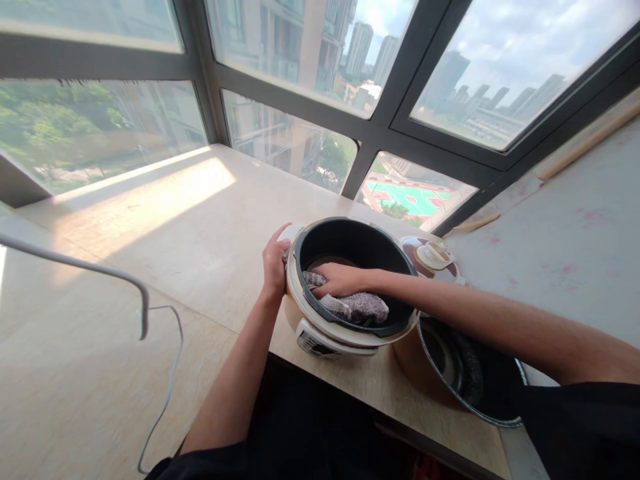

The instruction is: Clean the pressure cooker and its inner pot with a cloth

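A white and gold electric pressure cooker (295,310) stands near the front edge of the sill, its top uncovered and its dark inside showing. My left hand (275,265) is closed on the cooker's left side, at the rim. Reaching down inside from the right, my right hand (343,279) presses a grey-brown cloth (367,307) against the inner left wall. The fingertips of that hand are partly hidden by the cloth. Below my right forearm, a dark-lined inner pot (463,390) lies tilted against the cooker's right side.
Behind the inner pot rests a round lid (434,257) with a white knob. A grey wire hanger (145,310) juts in from the left. The pale stone sill (165,233) runs along framed windows (287,143), with a patterned wall (565,247) on the right.
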A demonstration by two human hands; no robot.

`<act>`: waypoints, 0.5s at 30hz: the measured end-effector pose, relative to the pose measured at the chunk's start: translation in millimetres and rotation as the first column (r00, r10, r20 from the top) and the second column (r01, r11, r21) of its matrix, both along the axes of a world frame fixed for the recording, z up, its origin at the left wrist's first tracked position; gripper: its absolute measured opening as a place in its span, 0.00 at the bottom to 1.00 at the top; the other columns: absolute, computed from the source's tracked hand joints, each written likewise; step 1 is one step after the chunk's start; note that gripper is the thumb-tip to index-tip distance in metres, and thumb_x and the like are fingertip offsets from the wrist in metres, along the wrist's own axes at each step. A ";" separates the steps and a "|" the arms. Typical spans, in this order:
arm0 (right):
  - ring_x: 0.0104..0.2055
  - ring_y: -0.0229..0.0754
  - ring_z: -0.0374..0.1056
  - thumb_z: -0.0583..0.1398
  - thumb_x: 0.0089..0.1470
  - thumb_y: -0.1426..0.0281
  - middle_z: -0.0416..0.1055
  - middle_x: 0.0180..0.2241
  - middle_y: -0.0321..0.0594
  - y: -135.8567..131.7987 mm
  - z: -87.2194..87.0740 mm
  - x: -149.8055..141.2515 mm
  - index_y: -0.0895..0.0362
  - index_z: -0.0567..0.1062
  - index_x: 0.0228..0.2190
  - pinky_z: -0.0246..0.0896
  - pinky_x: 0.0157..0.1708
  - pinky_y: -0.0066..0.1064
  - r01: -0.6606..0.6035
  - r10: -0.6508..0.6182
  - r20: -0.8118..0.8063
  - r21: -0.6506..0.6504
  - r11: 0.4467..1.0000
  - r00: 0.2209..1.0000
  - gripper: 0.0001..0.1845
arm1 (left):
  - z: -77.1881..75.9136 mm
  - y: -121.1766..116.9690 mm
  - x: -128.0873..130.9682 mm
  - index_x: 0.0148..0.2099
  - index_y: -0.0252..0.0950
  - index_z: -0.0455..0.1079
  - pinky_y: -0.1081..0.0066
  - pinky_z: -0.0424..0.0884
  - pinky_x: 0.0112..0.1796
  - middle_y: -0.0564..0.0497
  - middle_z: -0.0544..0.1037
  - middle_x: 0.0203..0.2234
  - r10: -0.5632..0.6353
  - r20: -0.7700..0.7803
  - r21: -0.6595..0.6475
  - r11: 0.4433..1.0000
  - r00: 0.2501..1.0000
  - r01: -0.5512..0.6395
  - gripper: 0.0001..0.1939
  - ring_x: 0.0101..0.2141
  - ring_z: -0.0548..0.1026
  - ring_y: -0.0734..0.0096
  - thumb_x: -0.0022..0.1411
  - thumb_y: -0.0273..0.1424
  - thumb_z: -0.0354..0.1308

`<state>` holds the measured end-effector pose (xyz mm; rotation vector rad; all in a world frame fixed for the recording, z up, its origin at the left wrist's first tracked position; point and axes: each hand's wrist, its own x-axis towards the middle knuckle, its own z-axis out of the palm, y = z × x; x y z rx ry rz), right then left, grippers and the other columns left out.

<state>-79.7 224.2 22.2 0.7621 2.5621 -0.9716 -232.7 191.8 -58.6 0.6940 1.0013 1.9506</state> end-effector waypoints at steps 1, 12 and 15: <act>0.43 0.49 0.75 0.63 0.57 0.58 0.80 0.43 0.46 -2.8 1.8 0.0 0.61 0.79 0.44 0.64 0.43 0.32 -0.005 0.006 -0.011 0.065 0.998 1.000 0.20 | 0.1 0.1 0.1 0.49 0.37 0.77 0.65 0.72 0.44 0.51 0.81 0.37 -0.001 0.008 0.002 1.000 1.000 0.001 0.24 0.43 0.78 0.61 0.51 0.40 0.60; 0.47 0.53 0.75 0.50 0.65 0.75 0.75 0.50 0.53 33.8 43.0 18.0 0.56 0.75 0.53 0.59 0.38 0.36 -0.501 0.202 0.480 0.650 0.572 0.854 0.20 | -0.2 0.9 -1.6 0.49 0.36 0.77 0.65 0.72 0.44 0.50 0.82 0.38 -0.024 0.025 0.013 1.000 0.999 0.024 0.25 0.41 0.79 0.62 0.50 0.40 0.60; 0.48 0.52 0.74 0.52 0.64 0.76 0.75 0.50 0.52 42.0 54.1 35.9 0.55 0.77 0.51 0.59 0.40 0.36 -0.546 0.208 0.537 0.610 0.574 0.818 0.19 | 0.1 0.9 -1.5 0.49 0.35 0.78 0.65 0.72 0.44 0.50 0.82 0.37 -0.013 0.009 0.015 1.000 1.000 0.013 0.24 0.42 0.79 0.61 0.50 0.39 0.60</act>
